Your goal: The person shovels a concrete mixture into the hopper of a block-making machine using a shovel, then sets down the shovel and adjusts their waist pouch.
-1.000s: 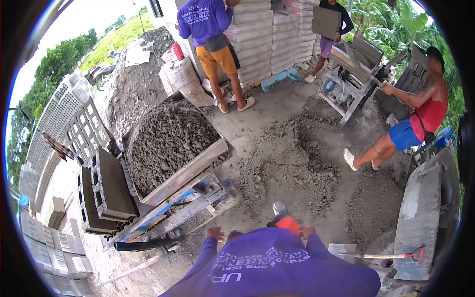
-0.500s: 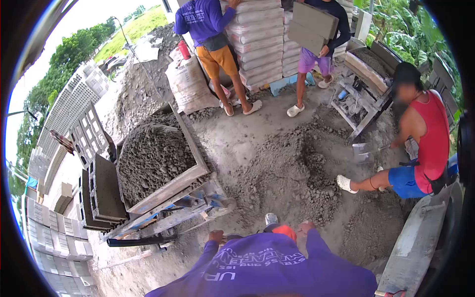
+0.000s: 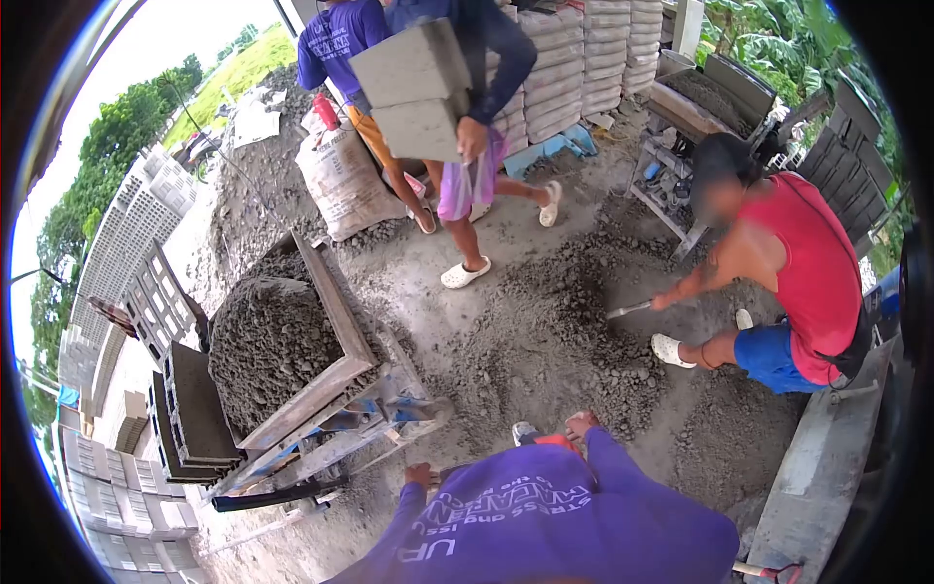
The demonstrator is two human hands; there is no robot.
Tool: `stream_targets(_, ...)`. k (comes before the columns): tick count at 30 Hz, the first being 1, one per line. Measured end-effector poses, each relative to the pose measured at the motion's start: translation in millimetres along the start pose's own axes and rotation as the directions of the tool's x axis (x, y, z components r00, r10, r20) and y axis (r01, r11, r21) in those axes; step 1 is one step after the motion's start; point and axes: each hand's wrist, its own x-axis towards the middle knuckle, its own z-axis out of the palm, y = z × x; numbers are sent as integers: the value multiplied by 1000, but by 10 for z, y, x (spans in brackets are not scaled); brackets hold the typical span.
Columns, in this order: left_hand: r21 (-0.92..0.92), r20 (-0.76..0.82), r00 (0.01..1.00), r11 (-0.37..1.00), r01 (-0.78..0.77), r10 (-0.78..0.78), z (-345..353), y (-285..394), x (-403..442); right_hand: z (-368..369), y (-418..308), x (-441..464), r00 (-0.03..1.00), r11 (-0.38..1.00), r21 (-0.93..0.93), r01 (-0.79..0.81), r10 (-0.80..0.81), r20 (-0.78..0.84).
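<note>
My left hand [image 3: 421, 475] is low in the view, in front of my purple shirt [image 3: 525, 516], beside dark cloth over my leg. My right hand [image 3: 582, 424] is farther forward, near a patch of red-orange cloth [image 3: 556, 443] and my shoe [image 3: 524, 432]. Both hands look loosely open with fingers a little bent, and nothing shows in them. Ahead of them lies a spread heap of grey cement mix [image 3: 555, 321] on the ground. Left of my hands stands a wooden-sided box [image 3: 352, 362] on a frame, piled with grey mix [image 3: 277, 341].
A person in red [image 3: 817, 263] bends with a shovel [image 3: 630, 310] at the heap. Another carries grey concrete blocks [image 3: 413, 92]; a third stands behind. Stacked sacks [image 3: 555, 73], hollow blocks [image 3: 199, 399], a second mix box [image 3: 705, 102] and a plank [image 3: 827, 457] surround the area.
The person with the blocks has stepped left and closer. The person in red has bent forward, shovel now at the heap. My view has swung right; my right hand has shifted slightly forward.
</note>
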Motion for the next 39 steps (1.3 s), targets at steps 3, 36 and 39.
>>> stream_targets(3,20,0,1000,999,26,-26,106,18,18,-115,-4,-41,997,998,3,-60,60,-40)
stream_targets(36,-23,21,995,995,-92,93,421,449,85,-331,100,-280,974,1000,-6,-2,0,-225)
stream_targets(39,-16,36,993,993,-116,116,448,492,44,-341,151,-191,982,996,-90,-23,5,-186)
